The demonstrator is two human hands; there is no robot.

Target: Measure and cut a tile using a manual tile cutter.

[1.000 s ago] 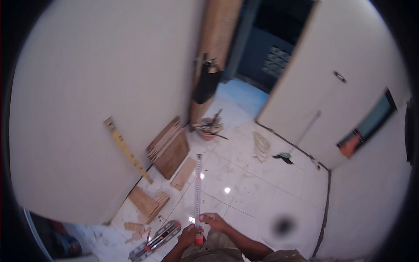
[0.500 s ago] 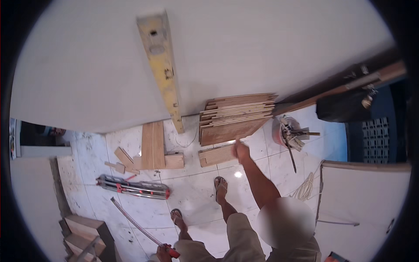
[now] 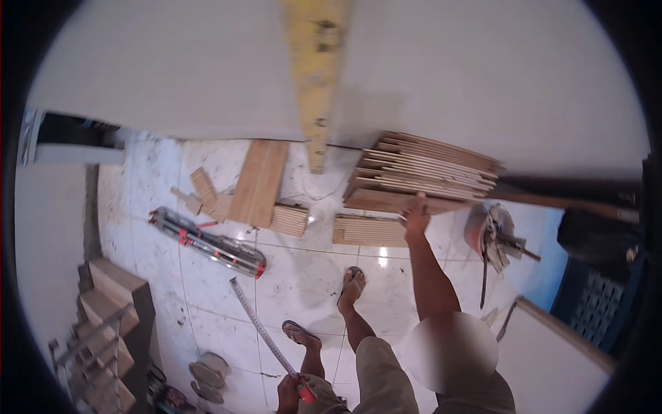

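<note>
Gripping an already extended tape measure (image 3: 307, 393) in the left hand (image 3: 288, 396), near-left of the board stack (image 3: 434, 164); holding the right hand (image 3: 416, 219) at its yet-unlifted front board (image 3: 383, 201), possibly gripping, impossible to tell.

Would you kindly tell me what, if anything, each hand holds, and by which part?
The left hand holds the tape measure by its red case. The right hand is at the front board of the stack; a grip cannot be told.
</note>
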